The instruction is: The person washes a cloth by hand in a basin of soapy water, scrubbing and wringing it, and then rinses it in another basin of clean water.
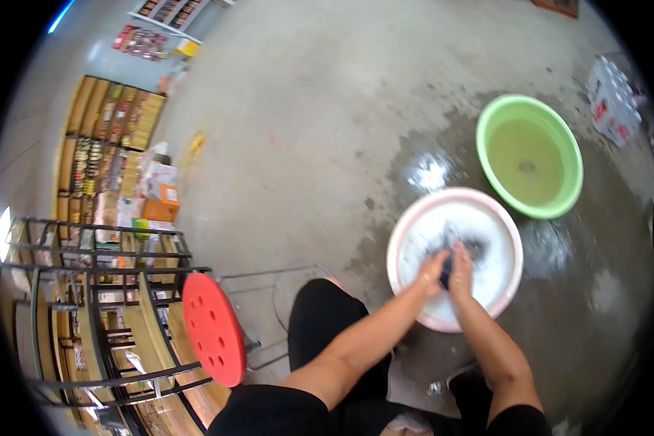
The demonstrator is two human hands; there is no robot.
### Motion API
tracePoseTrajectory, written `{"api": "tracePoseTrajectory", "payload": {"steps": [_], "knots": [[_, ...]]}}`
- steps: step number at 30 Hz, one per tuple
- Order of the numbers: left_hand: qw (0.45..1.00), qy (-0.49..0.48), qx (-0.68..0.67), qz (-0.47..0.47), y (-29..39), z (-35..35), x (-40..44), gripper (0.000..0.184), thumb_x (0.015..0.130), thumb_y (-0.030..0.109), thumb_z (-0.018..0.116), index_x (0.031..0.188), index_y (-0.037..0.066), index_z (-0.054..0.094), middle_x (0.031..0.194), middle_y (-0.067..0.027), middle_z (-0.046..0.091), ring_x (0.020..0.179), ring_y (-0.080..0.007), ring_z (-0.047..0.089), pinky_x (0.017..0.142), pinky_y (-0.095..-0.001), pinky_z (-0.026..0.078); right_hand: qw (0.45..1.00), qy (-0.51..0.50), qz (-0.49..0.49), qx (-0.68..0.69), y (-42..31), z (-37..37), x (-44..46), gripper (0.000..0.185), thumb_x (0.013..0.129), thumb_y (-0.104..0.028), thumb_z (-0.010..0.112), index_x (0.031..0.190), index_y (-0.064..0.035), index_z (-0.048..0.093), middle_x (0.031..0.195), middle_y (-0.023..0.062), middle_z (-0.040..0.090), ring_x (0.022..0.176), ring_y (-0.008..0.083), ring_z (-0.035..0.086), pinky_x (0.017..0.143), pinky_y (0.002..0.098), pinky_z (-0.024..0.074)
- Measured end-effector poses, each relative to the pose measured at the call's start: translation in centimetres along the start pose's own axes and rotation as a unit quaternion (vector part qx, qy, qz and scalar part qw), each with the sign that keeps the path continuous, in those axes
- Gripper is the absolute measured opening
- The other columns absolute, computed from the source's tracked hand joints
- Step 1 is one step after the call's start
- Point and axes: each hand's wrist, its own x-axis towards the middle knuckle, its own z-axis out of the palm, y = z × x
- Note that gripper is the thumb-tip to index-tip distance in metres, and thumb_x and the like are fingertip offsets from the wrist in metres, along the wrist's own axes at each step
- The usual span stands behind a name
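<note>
Black sleeves [269,410] and bare forearms lie nearest the camera, reaching forward over the near rim of a pink-edged basin [394,254]. Within it, the left hand [430,275] and right hand [461,275] face each other, their fingers closed on a small dark item [447,272] pressed between them. What it is, blur and suds hide. It sits directly between the two sets of fingers, about equally near each hand, its long axis apparently running away from the body, roughly in line with the palms.

White suds [490,272] surround the fingers; the rim stands closer on their left than on their right, with more room ahead. Just ahead and right of the fingers, a dark patch [477,248] shows in the foam.

Farther out, ahead and to the right, a green basin [577,171] holds murky water, its rim close beside the pink one. Wet floor [421,163] lies beyond the fingers. Well to their left stands a red stool [212,327], with shelves [109,145] farther off.
</note>
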Motion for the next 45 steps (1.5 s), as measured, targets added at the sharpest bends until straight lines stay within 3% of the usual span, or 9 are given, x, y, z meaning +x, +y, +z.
{"api": "tracePoseTrajectory", "payload": {"steps": [4,9,13,16,19,22,24,29,45], "knots": [[0.976,0.013,0.192,0.103,0.6,-3.1,1.5,0.048,0.085,0.036,0.055,0.117,0.001,0.051,0.103,-0.013,0.058,0.092,-0.0203,0.054,0.08,-0.0337,0.045,0.985,-0.005,-0.119,-0.129,-2.5,4.4,-7.4,0.062,0.089,-0.029,0.048,0.135,0.0024,0.021,0.135,0.0241,0.025,0.128,0.0341,0.021,0.107,0.038,0.0147],[0.993,-0.017,0.074,0.094,-0.2,1.2,-2.4,0.027,0.086,0.018,0.054,0.109,0.002,0.052,0.099,-0.0104,0.057,0.088,-0.019,0.056,0.074,-0.0309,0.048,0.989,0.04,0.092,0.105,-3.9,-0.5,0.0,0.049,0.085,-0.018,0.049,0.13,-0.0046,0.039,0.124,0.0194,0.046,0.106,0.0239,0.049,0.091,0.0292,0.0378],[0.977,-0.029,0.088,0.194,-2.5,-3.5,2.0,0.027,0.088,0.021,0.053,0.108,0.003,0.048,0.097,-0.0124,0.058,0.083,-0.0202,0.058,0.07,-0.0306,0.05,0.942,0.092,-0.148,-0.288,-1.3,3.3,-4.7,0.04,0.089,-0.013,0.044,0.129,-0.0069,0.043,0.118,0.0141,0.051,0.101,0.0216,0.052,0.088,0.0289,0.0398],[0.984,-0.06,0.068,0.154,-2.5,-4.0,1.6,0.032,0.089,0.023,0.051,0.112,0.001,0.046,0.1,-0.0126,0.056,0.086,-0.0214,0.058,0.073,-0.0322,0.05,0.753,0.114,-0.263,-0.592,-1.9,4.2,-6.3,0.037,0.09,-0.011,0.04,0.125,-0.0032,0.045,0.12,0.0173,0.051,0.11,0.0234,0.049,0.094,0.0301,0.0362],[0.998,-0.034,0.036,0.038,0.7,1.4,-3.2,0.035,0.091,0.028,0.043,0.114,0.001,0.045,0.107,-0.0125,0.054,0.091,-0.0233,0.057,0.078,-0.034,0.048,0.999,-0.01,0.043,0.024,-4.2,-0.2,0.3,0.034,0.088,-0.008,0.038,0.117,0.0005,0.051,0.108,0.0144,0.056,0.1,0.0238,0.052,0.091,0.0311,0.0386],[0.999,-0.038,-0.003,0.034,1.2,1.5,-2.4,0.038,0.092,0.034,0.041,0.111,0.002,0.047,0.105,-0.0129,0.055,0.093,-0.0246,0.056,0.081,-0.0352,0.047,0.965,-0.012,-0.176,-0.197,-5.2,-0.7,-1.1,0.03,0.088,-0.012,0.04,0.113,-0.001,0.053,0.11,0.0165,0.051,0.101,0.0264,0.05,0.091,0.0347,0.0381],[0.982,-0.1,-0.155,-0.029,2.5,0.6,-2.6,0.04,0.088,0.034,0.053,0.107,0.0,0.049,0.098,-0.0138,0.056,0.085,-0.0231,0.059,0.076,-0.0369,0.051,0.814,-0.061,-0.436,-0.379,-5.1,0.1,-4.3,0.048,0.084,-0.033,0.051,0.116,0.0011,0.043,0.121,0.0214,0.035,0.11,0.0378,0.036,0.096,0.0459,0.0285],[0.993,-0.044,-0.106,-0.019,1.9,2.1,-3.4,0.036,0.087,0.036,0.054,0.099,0.002,0.049,0.088,-0.0117,0.056,0.079,-0.0221,0.059,0.067,-0.0345,0.053,0.799,-0.069,-0.463,-0.377,-5.7,-0.9,-3.5,0.048,0.085,-0.04,0.051,0.109,0.0,0.039,0.1,0.02,0.04,0.088,0.0348,0.042,0.082,0.045,0.0355],[0.995,0.038,0.03,0.087,0.3,-0.2,-1.5,0.035,0.088,0.028,0.049,0.107,-0.002,0.049,0.101,-0.0125,0.055,0.091,-0.0235,0.056,0.076,-0.0358,0.047,0.968,-0.155,0.076,-0.185,-4.9,-3.6,3.2,0.03,0.088,-0.025,0.043,0.096,-0.0003,0.059,0.086,0.0203,0.061,0.081,0.0347,0.056,0.078,0.0366,0.0424]]}}
